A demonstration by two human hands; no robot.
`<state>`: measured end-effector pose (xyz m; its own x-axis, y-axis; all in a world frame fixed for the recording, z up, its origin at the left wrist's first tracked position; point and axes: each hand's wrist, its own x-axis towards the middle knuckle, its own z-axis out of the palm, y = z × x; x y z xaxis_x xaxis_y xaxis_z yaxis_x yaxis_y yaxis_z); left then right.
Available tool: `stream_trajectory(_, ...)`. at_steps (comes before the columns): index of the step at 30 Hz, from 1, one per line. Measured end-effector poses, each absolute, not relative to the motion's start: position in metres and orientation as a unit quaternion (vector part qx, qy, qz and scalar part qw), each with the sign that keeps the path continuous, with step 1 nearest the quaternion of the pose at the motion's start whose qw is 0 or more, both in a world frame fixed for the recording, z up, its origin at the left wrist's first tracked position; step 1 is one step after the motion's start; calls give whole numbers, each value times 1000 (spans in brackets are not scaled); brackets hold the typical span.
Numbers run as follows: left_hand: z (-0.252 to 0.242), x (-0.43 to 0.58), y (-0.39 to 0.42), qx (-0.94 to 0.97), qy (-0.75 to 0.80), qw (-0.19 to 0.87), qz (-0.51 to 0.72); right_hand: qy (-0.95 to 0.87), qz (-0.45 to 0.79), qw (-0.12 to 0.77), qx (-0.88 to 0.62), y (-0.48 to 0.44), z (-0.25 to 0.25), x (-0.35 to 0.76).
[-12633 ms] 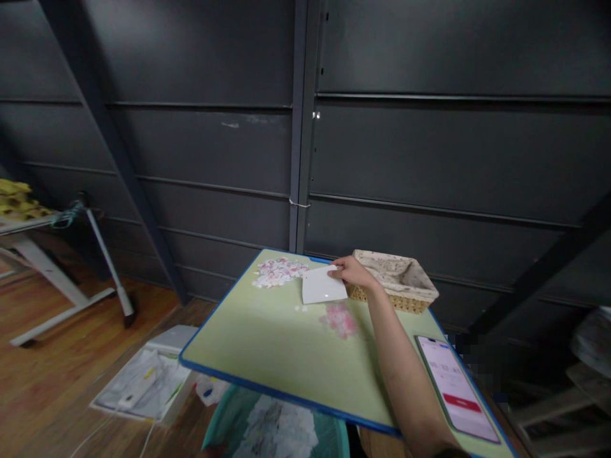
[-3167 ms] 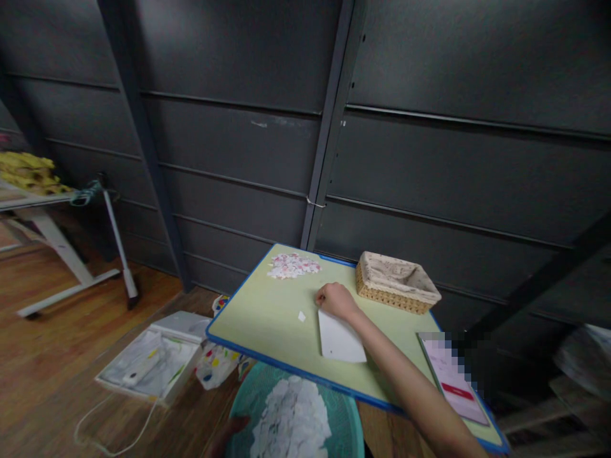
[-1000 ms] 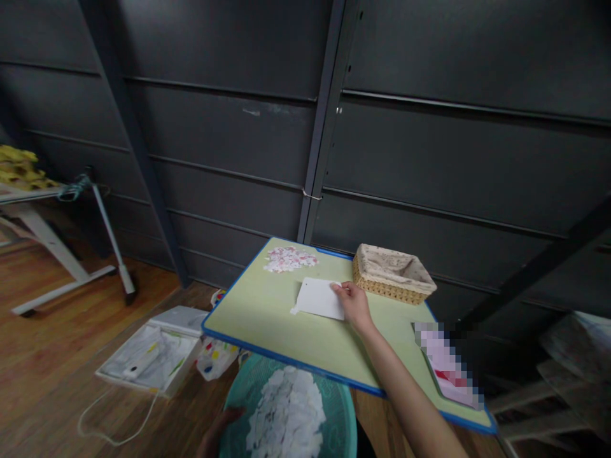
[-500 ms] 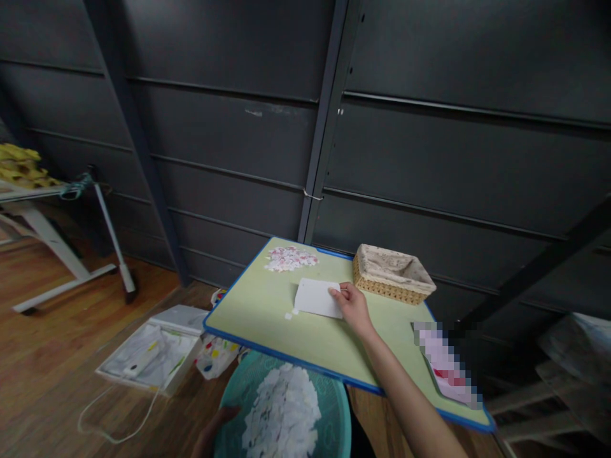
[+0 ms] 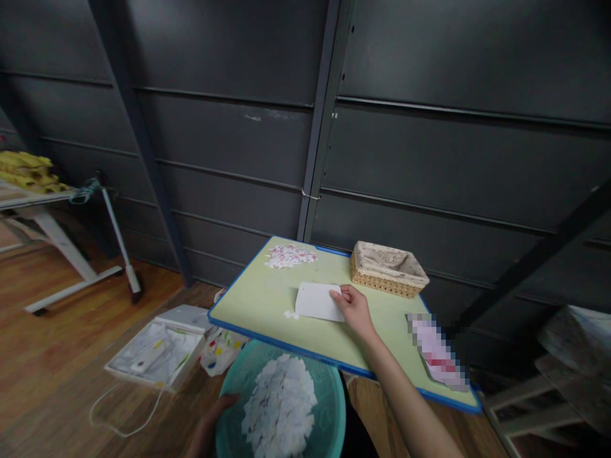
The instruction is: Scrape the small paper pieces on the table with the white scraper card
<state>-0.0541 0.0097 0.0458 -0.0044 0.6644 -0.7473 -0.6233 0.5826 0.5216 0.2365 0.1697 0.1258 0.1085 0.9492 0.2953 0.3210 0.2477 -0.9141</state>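
Note:
My right hand point(image 5: 354, 310) pinches the right end of a white card point(image 5: 317, 301) between thumb and fingers, low over the yellow-green table point(image 5: 258, 299). By the card's lower left corner lie a few small white paper pieces point(image 5: 291, 315). A green plastic basket point(image 5: 331, 407), holding a heap of white paper pieces point(image 5: 280, 410), is below the table's front edge. My left hand point(image 5: 214, 416) grips its left rim, the thumb on the inside and the other fingers hidden.
At the table's back left is a pile of white and reddish paper bits point(image 5: 290, 256). A cloth-lined wicker basket point(image 5: 387, 283) stands at the back right. A blurred-out pinkish object point(image 5: 436, 353) lies at the right edge. On the floor, left, sits an open white box point(image 5: 155, 356) with a cord.
The card has moved slightly down toward the small paper pieces, which now lie closer together. My left hand stays at the basket's rim. The whole view has shifted a little.

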Motion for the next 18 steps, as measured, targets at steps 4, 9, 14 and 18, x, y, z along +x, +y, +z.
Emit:
stream_trajectory(4, 52, -55, 10, 38, 522, 715, 463, -568, 310, 551, -527, 166, 123, 233)
stream_trajectory(9, 76, -45, 10, 54, 537, 703, 463, -582, 334, 542, -507, 152, 113, 232)
stream_trajectory(14, 84, -43, 7, 70, 528, 702, 473, -592, 340, 538, -494, 123, 112, 232)
stream_trajectory(18, 79, -45, 6, 101, 509, 699, 492, -586, 353, 543, -488, 100, 111, 228)
